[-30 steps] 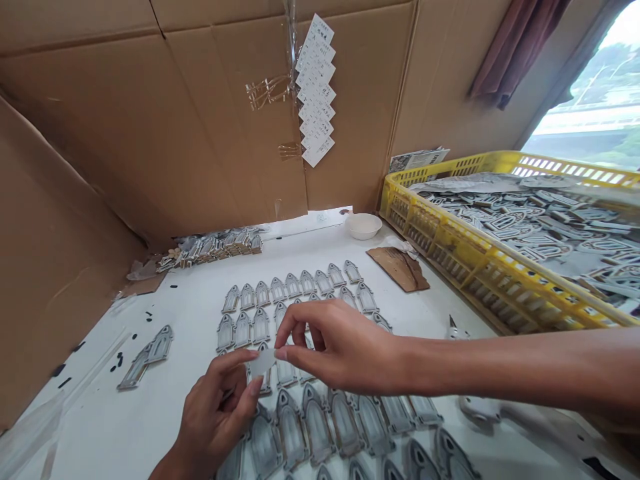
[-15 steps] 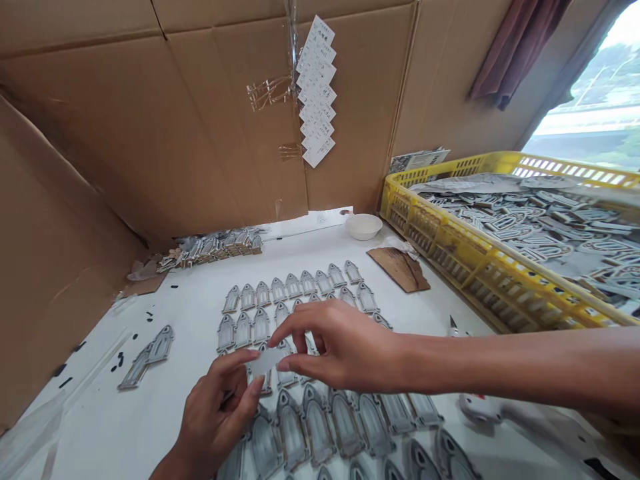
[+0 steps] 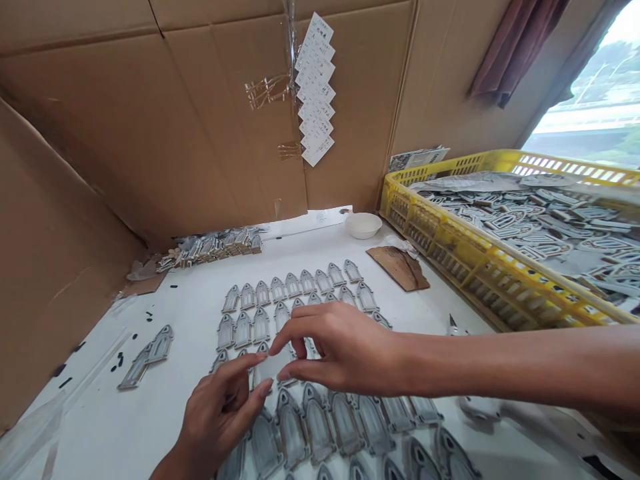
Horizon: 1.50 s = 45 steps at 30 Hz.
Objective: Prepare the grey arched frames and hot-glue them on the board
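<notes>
A small pale, translucent sheet (image 3: 273, 367) is held up between my two hands, above rows of arched, window-shaped pieces (image 3: 293, 427). My left hand (image 3: 215, 407) has its index finger and thumb at the sheet's left edge, the other fingers curled in. My right hand (image 3: 335, 347) reaches in from the right and pinches the opposite edge between index finger and thumb. The grey pieces have clear-looking panels and lie in several rows on the white table. My right hand and forearm hide part of the middle rows.
A yellow crate (image 3: 445, 247) full of similar pieces stands at the right. More pieces are stacked in a pile (image 3: 220, 245) at the back left. Also around are a white bowl (image 3: 363, 227), a cardboard scrap (image 3: 397, 268), two overlapping pieces (image 3: 147, 358) and a grey-white tool (image 3: 540, 427).
My left fingertips have shifted slightly right, closer to my right hand, along the sheet. The sheet looks turned and less distinct. The rows have not moved.
</notes>
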{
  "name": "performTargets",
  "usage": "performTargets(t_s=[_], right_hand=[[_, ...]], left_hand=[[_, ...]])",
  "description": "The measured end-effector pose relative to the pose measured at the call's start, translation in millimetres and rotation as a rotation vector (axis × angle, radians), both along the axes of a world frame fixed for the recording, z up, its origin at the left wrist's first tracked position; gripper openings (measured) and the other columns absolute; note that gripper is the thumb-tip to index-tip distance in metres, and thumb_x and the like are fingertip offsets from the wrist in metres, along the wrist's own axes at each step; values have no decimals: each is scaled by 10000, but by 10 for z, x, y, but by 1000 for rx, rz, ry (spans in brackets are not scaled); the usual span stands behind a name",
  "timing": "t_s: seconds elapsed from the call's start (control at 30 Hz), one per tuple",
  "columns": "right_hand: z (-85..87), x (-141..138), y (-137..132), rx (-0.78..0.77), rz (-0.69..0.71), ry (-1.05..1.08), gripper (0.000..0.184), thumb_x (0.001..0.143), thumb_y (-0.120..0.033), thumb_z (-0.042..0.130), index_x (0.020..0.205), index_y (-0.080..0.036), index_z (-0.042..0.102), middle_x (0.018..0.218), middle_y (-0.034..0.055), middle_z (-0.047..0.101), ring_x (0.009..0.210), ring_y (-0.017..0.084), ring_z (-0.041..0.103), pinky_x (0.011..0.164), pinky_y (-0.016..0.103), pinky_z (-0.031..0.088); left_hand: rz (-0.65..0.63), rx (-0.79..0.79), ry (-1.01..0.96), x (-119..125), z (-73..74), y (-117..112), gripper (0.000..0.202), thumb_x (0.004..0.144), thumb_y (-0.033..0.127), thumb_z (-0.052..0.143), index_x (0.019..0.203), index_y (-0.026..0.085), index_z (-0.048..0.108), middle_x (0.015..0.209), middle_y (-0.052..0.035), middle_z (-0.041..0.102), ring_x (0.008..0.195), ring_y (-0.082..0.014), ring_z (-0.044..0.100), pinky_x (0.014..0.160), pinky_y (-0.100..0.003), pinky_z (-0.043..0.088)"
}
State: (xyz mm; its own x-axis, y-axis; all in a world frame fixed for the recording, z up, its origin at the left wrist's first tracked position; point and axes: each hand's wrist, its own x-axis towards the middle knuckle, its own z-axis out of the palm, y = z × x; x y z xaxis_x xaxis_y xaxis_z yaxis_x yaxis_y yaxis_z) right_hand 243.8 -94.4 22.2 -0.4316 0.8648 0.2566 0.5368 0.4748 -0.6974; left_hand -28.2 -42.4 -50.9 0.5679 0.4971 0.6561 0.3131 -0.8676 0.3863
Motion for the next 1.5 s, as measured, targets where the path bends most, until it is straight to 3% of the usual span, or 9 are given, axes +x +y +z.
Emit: performTargets(t_s=[0.63, 0.97, 1.27, 1.5], right_hand=[[-25, 2, -11, 63, 33, -11, 232, 1002, -219, 829, 1229, -171, 815, 967, 7, 795, 781, 151, 652, 702, 290, 424], [-22, -2, -18, 54, 7, -38, 230, 1004, -257, 847, 1221, -192, 809, 1015, 20, 814, 778, 155, 659, 682, 288, 410], [-42, -2, -17, 61, 18, -33, 241, 1010, -257, 853, 1236, -191, 802, 1018, 18, 822, 817, 165, 693, 701, 290, 419], [-32, -7, -16, 52, 10, -48, 257, 994, -233, 862, 1239, -184, 805, 1024, 15, 822, 809, 161, 684, 691, 294, 404]], left_hand=[[-10, 58, 32, -3, 6, 4, 202, 1113, 278, 653, 1305, 217, 662, 605, 158, 329, 429, -65, 345, 450, -135, 365], [-7, 45, -3, 7, -44, 6, 275, 1043, 159, 721, 1311, 198, 671, 611, 161, 320, 432, -54, 339, 447, -137, 338], [-7, 28, 42, -16, 4, 3, 224, 1101, 235, 655, 1324, 225, 665, 597, 157, 347, 426, -65, 372, 438, -138, 363], [-11, 31, 8, -15, -26, -1, 290, 1052, 178, 708, 1337, 218, 673, 605, 156, 367, 438, -62, 375, 450, -138, 373]])
